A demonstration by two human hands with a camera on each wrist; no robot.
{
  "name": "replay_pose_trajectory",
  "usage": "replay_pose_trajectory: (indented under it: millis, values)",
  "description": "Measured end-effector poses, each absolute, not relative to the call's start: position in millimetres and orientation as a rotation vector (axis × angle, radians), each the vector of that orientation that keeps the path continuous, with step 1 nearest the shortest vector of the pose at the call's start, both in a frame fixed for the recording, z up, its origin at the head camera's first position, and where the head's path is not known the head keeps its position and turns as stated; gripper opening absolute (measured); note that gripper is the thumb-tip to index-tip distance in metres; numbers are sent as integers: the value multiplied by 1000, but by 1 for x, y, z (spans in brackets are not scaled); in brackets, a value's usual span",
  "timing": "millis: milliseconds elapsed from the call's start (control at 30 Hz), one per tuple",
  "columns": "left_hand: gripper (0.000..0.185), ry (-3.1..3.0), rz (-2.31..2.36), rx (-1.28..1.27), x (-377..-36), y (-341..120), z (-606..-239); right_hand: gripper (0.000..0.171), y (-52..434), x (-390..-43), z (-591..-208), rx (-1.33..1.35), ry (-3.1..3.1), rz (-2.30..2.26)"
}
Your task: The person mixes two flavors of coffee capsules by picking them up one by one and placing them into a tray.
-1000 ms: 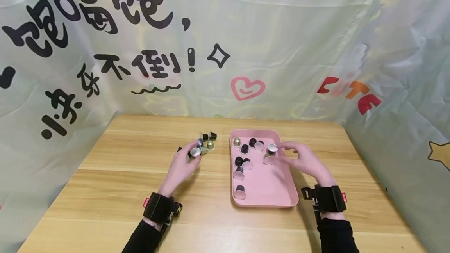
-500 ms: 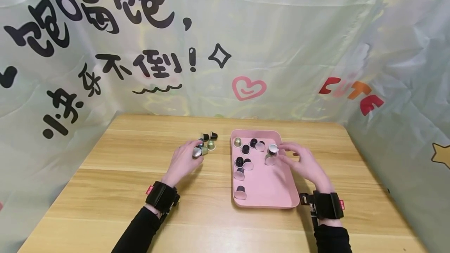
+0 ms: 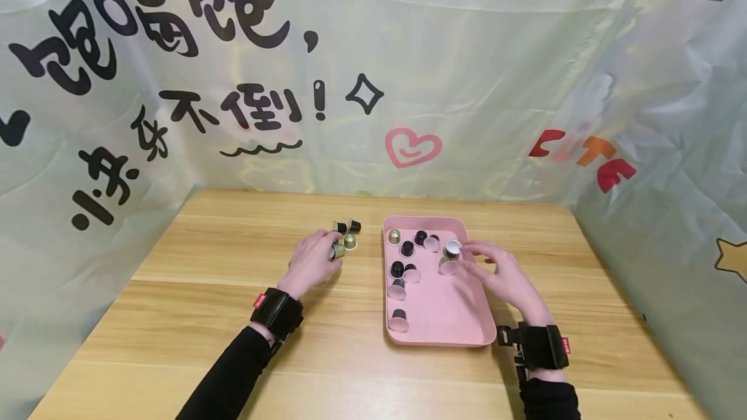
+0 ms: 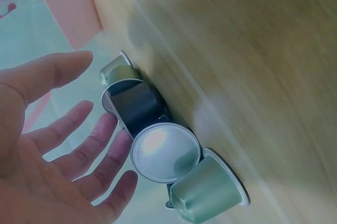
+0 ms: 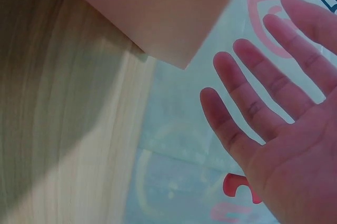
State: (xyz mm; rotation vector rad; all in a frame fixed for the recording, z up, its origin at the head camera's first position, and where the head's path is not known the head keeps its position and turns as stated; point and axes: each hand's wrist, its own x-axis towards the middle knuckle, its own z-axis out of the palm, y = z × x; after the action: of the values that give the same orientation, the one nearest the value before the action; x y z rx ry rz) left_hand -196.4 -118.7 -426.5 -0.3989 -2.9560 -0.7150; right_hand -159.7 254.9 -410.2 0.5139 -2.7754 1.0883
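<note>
My left hand (image 3: 312, 263) reaches over a small cluster of coffee capsules on the table, its fingers extended. In the left wrist view, its fingertips meet or overlap a dark capsule (image 4: 138, 107) and a silver-lidded capsule (image 4: 166, 153); a green capsule (image 4: 208, 190) lies beside them. Part of the cluster is hidden behind the hand in the head view. My right hand (image 3: 506, 277) hovers at the right rim of the pink tray (image 3: 443, 316), fingers spread and holding nothing. Its fingertips are near a white-lidded capsule (image 3: 453, 247) in the tray.
Along the tray's left side sit several dark capsules (image 3: 397, 269) and a gold-green one (image 3: 394, 236). Behind the left hand lie black capsules (image 3: 355, 226) and a pale green capsule (image 3: 350, 241) on the wooden table (image 3: 233, 264). A printed curtain (image 3: 467, 83) hangs behind.
My left hand has shifted slightly rightward over the cluster, and the silver lid seen by its fingers is now mostly covered in the head view. The right hand stays nearly still.
</note>
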Motion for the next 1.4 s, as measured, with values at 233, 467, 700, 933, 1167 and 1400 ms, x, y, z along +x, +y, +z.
replay_pose_trajectory:
  millis: [233, 467, 700, 933, 1167, 1400]
  values:
    - [57, -2960, -672, -399, -200, -117, -429, 35, 253, -161, -412, 491, -2774, 1090]
    - [56, -2951, -612, -430, -203, -115, -429, 34, 252, -161, -412, 484, -2756, 1086]
    - [52, -2955, -593, -471, -207, -113, -431, 33, 254, -161, -414, 479, -2770, 1062]
    - [49, -2949, -583, -482, -211, -112, -435, 33, 254, -162, -416, 480, -2776, 1064]
    - [40, -2933, -595, -504, -212, -111, -437, 34, 254, -162, -417, 485, -2776, 1057]
    - [29, -2901, -522, -568, -214, -111, -439, 35, 255, -162, -418, 490, -2787, 1075]
